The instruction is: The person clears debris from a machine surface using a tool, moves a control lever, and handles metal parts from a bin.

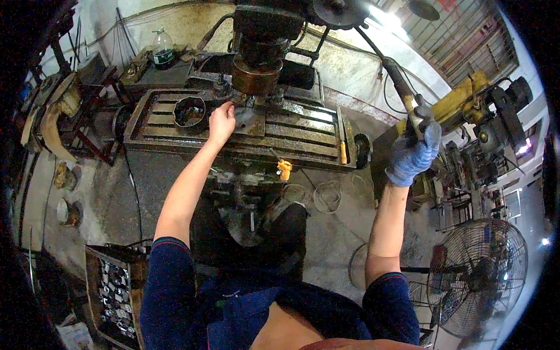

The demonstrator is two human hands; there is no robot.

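Note:
I stand at a drill press with a slotted iron table (291, 131). My bare left hand (221, 121) rests on the table beside a flat metal plate (249, 121), just below the wide brass-coloured spindle head (255, 74); its fingers are curled, and what they touch is hidden. My right hand (414, 153), in a blue glove, is closed around the end of the long feed lever (402, 87), which runs up to the machine's top.
A dark metal cup (189, 112) sits on the table's left. A screwdriver (343, 153) lies at its right edge, an orange part (284, 169) at the front. A crate of small metal parts (115, 291) stands lower left, a floor fan (477, 275) lower right, a bottle (163, 49) behind.

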